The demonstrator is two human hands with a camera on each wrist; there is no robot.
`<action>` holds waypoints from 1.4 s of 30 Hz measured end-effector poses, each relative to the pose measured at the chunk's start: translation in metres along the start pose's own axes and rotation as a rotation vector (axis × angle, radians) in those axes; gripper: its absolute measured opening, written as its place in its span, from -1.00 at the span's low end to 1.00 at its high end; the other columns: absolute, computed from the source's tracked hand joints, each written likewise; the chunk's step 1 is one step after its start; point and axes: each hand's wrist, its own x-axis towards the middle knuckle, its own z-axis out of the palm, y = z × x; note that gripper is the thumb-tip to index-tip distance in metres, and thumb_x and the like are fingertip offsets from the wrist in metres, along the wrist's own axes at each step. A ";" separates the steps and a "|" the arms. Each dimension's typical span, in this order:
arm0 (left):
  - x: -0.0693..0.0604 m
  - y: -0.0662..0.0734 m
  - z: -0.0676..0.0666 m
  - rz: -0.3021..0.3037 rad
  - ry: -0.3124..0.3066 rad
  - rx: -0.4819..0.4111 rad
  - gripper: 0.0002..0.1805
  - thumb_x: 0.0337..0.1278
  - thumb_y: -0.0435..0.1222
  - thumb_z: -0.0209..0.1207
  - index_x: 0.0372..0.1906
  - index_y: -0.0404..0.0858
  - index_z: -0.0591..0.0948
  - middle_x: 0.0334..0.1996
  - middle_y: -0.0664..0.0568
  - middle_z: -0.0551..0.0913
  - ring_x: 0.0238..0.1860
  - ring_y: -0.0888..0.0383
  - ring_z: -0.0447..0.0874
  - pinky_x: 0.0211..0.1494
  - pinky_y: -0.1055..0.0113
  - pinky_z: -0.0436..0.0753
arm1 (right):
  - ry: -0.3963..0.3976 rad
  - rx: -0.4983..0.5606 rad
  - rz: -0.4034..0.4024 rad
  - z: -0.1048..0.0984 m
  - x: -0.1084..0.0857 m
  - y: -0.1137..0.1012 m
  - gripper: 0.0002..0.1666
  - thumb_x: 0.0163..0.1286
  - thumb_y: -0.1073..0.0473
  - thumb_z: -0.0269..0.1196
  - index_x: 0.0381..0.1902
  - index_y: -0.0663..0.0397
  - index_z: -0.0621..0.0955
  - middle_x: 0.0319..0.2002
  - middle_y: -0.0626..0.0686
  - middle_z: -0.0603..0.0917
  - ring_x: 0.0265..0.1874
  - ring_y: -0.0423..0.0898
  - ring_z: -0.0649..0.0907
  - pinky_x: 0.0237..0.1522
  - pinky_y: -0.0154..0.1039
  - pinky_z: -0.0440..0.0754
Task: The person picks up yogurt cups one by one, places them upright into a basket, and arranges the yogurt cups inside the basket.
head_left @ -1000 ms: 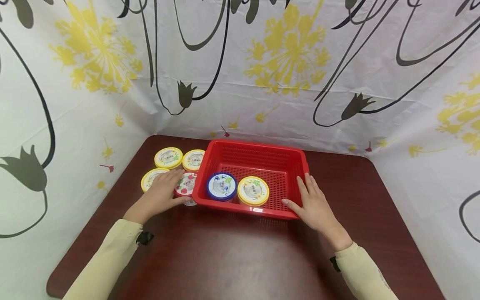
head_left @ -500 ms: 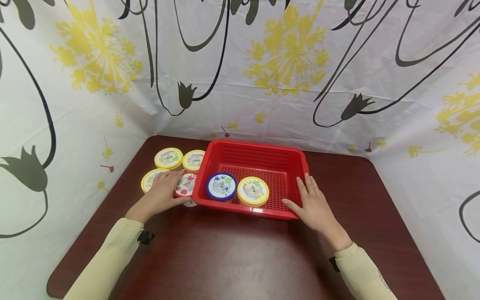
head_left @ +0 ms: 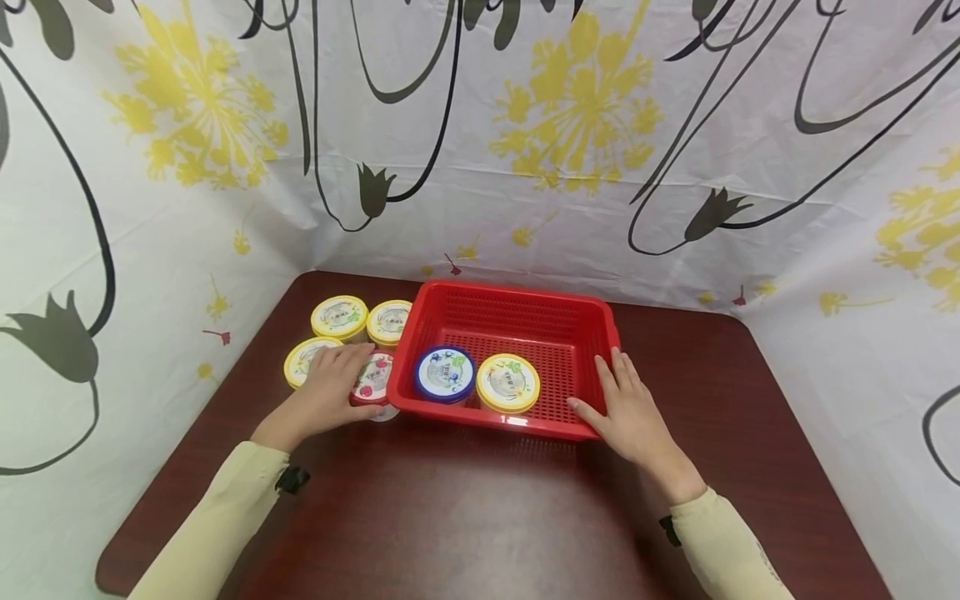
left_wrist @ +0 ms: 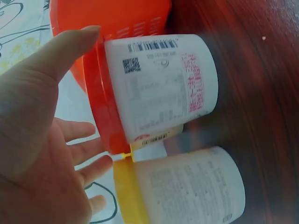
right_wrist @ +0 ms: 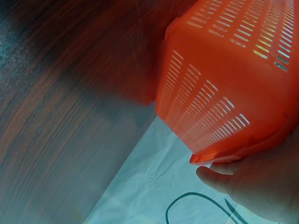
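Red-lidded cylinder [head_left: 372,380] shifted nearer, left hand [head_left: 324,392] apparently gripping, slotted basket [head_left: 517,291]

Red-lidded white tub [head_left: 372,379], upright, closed, just beside a perforated red basket [head_left: 517,315], rectangular, open-topped

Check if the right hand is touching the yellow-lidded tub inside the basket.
Apart. The head view shows mesh of the red basket between the right hand and the yellow-lidded tub.

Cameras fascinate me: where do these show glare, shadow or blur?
Head view: glare on the maroon wood-grained table, glint on the rectangular red plastic basket; left wrist view: blurred print on the round red-lidded tub; right wrist view: shadowed table.
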 end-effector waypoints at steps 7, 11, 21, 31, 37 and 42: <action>0.005 0.003 0.003 0.003 -0.016 -0.030 0.18 -0.26 0.03 0.53 0.52 -0.13 0.16 0.45 -0.10 0.30 0.45 -0.16 0.16 0.55 -0.32 0.00 | 0.002 0.001 -0.003 0.000 0.000 0.000 0.11 0.35 -0.40 0.10 0.55 0.24 0.08 0.58 0.34 -0.09 0.55 0.36 -0.02 0.41 0.41 0.19; 0.006 0.006 0.002 0.006 -0.002 -0.012 0.15 -0.28 0.04 0.54 0.49 -0.14 0.20 0.40 -0.10 0.36 0.40 -0.14 0.23 0.53 -0.31 0.09 | 0.005 0.004 -0.004 0.001 0.000 0.000 0.09 0.36 -0.37 0.11 0.55 0.24 0.08 0.58 0.33 -0.09 0.55 0.35 -0.02 0.40 0.42 0.20; 0.001 0.013 -0.001 -0.030 0.025 0.034 0.16 -0.39 0.17 0.53 0.45 -0.12 0.28 0.27 -0.12 0.42 0.28 -0.08 0.30 0.40 -0.22 0.36 | 0.013 0.005 -0.006 0.001 0.000 0.002 0.07 0.37 -0.35 0.11 0.54 0.24 0.09 0.59 0.32 -0.09 0.55 0.34 -0.02 0.40 0.42 0.20; -0.006 0.015 -0.007 -0.107 0.013 0.098 0.14 -0.40 0.23 0.49 0.38 -0.24 0.36 0.15 -0.20 0.43 0.23 -0.14 0.27 0.29 -0.27 0.39 | 0.013 0.009 -0.009 0.002 0.000 0.002 0.06 0.38 -0.36 0.10 0.54 0.23 0.09 0.59 0.32 -0.09 0.55 0.34 -0.03 0.41 0.42 0.19; -0.010 0.016 -0.009 -0.124 0.017 0.100 0.15 -0.38 0.24 0.48 0.39 -0.24 0.35 0.11 -0.18 0.42 0.20 -0.11 0.26 0.32 -0.26 0.35 | 0.016 0.016 -0.009 0.001 -0.001 0.002 0.06 0.37 -0.34 0.12 0.54 0.23 0.10 0.58 0.32 -0.08 0.55 0.34 -0.02 0.38 0.43 0.22; -0.013 0.017 -0.012 -0.144 0.017 0.107 0.22 -0.39 0.24 0.49 0.45 -0.26 0.29 0.12 -0.23 0.42 0.20 -0.15 0.26 0.25 -0.23 0.45 | 0.016 0.012 -0.017 0.002 0.000 0.002 0.06 0.37 -0.33 0.12 0.54 0.23 0.10 0.58 0.33 -0.08 0.55 0.35 -0.02 0.38 0.43 0.24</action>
